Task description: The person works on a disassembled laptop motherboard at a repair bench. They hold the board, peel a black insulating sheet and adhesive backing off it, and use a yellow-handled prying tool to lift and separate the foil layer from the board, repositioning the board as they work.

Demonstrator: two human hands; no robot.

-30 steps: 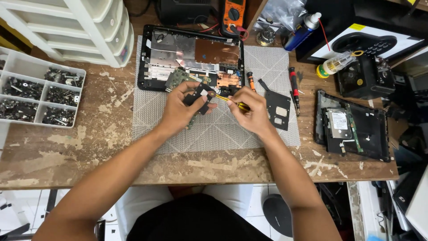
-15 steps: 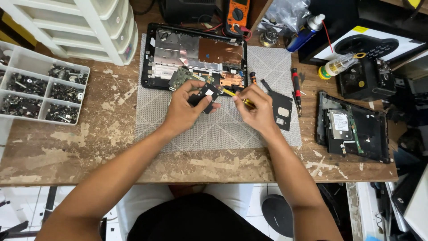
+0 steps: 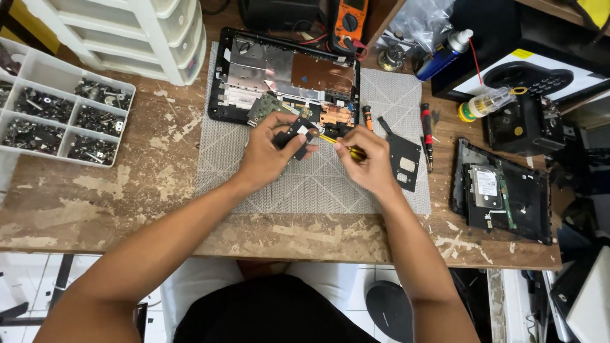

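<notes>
one head-worn view only — looking almost straight down from above the worn wooden table (image 3: pixel 127 197), fairly near, forearms entering from the frame's lower edge — nothing shared.

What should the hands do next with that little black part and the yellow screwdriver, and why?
Probably turn the yellow screwdriver a little while the left hand keeps the small black part steady. The right hand points its tip at that part, which is lifted above the grey mat, so only a firm grip stops it twisting.

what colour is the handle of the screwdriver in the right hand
Yellow with black, on the screwdriver the right hand holds; the head view, the only one, shows it.
</notes>
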